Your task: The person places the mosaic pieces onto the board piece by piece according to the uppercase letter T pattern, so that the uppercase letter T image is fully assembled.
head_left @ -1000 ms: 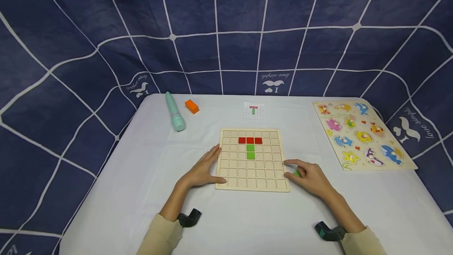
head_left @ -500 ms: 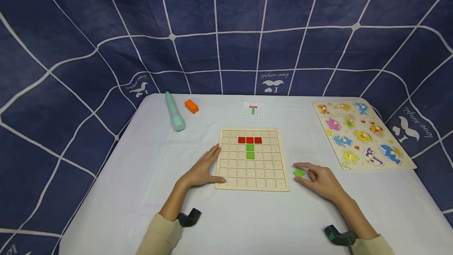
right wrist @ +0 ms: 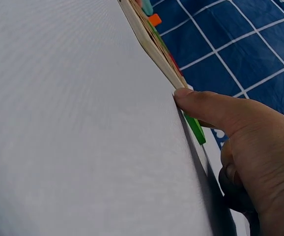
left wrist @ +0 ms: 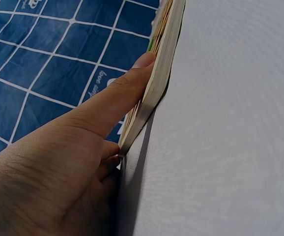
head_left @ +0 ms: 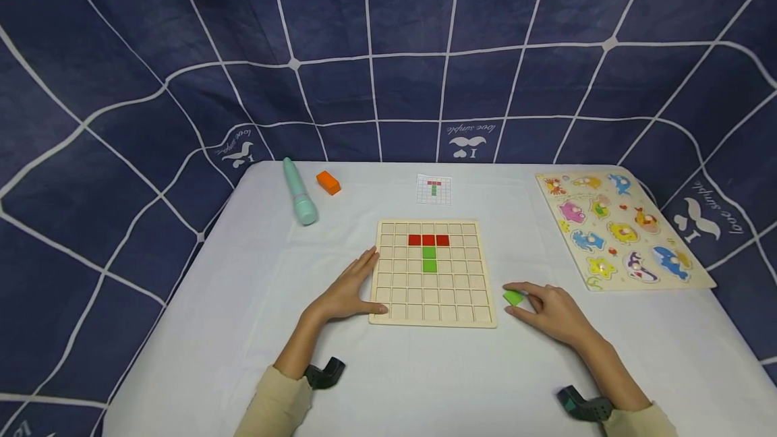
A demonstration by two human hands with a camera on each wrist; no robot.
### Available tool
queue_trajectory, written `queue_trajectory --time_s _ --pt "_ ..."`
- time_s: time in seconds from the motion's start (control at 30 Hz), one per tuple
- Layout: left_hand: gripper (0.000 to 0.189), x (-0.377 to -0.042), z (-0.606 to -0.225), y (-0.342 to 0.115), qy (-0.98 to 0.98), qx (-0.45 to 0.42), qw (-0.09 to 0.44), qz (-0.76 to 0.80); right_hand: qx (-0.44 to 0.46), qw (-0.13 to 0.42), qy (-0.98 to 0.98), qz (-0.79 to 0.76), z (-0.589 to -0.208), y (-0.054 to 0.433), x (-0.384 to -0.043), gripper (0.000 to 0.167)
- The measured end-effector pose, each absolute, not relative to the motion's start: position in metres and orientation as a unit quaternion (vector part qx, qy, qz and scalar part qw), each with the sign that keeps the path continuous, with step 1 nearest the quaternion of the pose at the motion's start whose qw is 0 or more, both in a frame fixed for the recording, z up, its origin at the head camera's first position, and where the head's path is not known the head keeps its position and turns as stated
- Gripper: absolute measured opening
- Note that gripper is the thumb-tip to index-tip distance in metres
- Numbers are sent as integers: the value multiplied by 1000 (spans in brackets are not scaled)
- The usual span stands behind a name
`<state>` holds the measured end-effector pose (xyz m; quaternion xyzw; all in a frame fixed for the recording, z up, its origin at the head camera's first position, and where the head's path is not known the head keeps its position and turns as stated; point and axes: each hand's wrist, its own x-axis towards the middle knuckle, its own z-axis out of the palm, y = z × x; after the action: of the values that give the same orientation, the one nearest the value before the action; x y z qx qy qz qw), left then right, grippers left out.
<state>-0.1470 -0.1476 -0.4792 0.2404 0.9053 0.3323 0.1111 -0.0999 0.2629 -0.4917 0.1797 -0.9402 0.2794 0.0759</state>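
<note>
In the head view, a square wooden grid board (head_left: 400, 299) lies mid-table, bearing a row of three red tiles (head_left: 428, 240) with two green tiles (head_left: 429, 259) below its centre. My left hand (head_left: 342, 295) rests at the board's left edge, fingertips along the side and thumb over the near corner. The left wrist view shows that thumb on the rim. Right of the board, my right hand (head_left: 549, 312) has its index finger and thumb spread around a loose green tile (head_left: 512, 297). In the right wrist view the thumb (right wrist: 206, 105) partly covers this tile.
Behind the board lies a small pattern card (head_left: 434, 190) with a red and green T. A mint-green tapered cylinder (head_left: 300, 194) and an orange block (head_left: 328, 183) sit at back left. An animal puzzle board (head_left: 619, 231) lies at right. A blue curtain (head_left: 400, 86) hangs behind.
My right hand has drawn back rightward from the board's right edge, and the loose green tile shows more fully between finger and thumb. The left hand and the board stay in place.
</note>
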Motion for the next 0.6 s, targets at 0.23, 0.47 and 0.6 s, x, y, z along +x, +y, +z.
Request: queue_trajectory --time_s 0.23,0.47,0.6 --pt "115 -147 -480 -148 907 241 112 328 164 89 -944 271 -492 271 -94 33" --pt "116 -148 -483 -148 908 240 111 327 157 103 -941 281 -493 275 -91 30" --pt "116 -148 -482 -148 908 238 110 326 162 111 -939 282 -492 275 -91 29"
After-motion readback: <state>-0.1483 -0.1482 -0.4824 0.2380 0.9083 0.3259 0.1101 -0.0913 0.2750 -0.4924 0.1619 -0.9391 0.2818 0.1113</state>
